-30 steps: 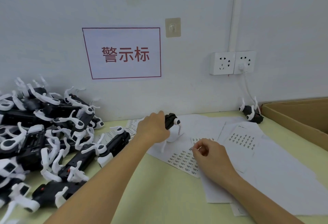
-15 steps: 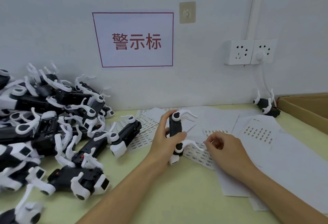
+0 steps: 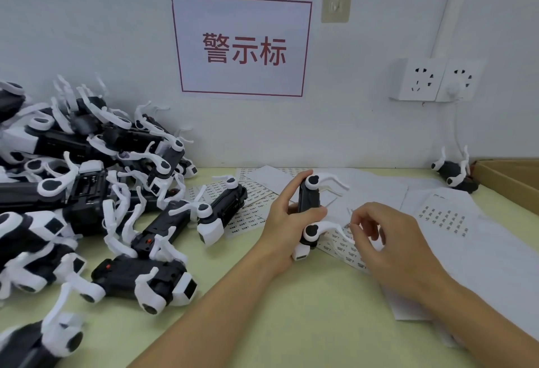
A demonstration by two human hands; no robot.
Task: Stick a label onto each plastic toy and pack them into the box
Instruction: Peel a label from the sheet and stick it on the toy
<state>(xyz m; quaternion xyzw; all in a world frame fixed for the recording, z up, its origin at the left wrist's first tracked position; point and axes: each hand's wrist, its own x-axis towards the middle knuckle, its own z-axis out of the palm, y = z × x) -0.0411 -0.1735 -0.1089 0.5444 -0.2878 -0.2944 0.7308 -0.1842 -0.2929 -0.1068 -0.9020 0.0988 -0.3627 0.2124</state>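
Pale grey wall filled the far side of the scene, and on it hung a white rectangular paper sign with a dark red border point(image 3: 242, 45) reading "警示标" in red characters. Right of it sat a small beige square wall plate point(image 3: 337, 3), and farther right a white double plastic wall socket point(image 3: 434, 79) with a white plug and cord in its right half.

Below lay a smooth light yellow-green tabletop point(image 3: 262, 309). At the left, a heap of black-and-white plastic toys with curved white arms point(image 3: 87, 181) was piled against the wall, glossy and angular. The left hand point(image 3: 288, 216) gripped one black plastic toy with white curved arms point(image 3: 310, 207) near the middle of the table, standing on end, fingers and thumb curled round its black body. The right hand point(image 3: 390, 239) hovered just beside it on the right, thumb and forefinger pinched together on a tiny label point(image 3: 350, 223), too small to read, the other fingers loosely curled.

Under and beyond the hands spread white sheets of small printed labels point(image 3: 443, 219), their black print too fine to read. Another black-and-white toy point(image 3: 455, 172) lay at the far right by the wall, just beside the edge of a brown cardboard box point(image 3: 513, 175), whose contents were out of view.
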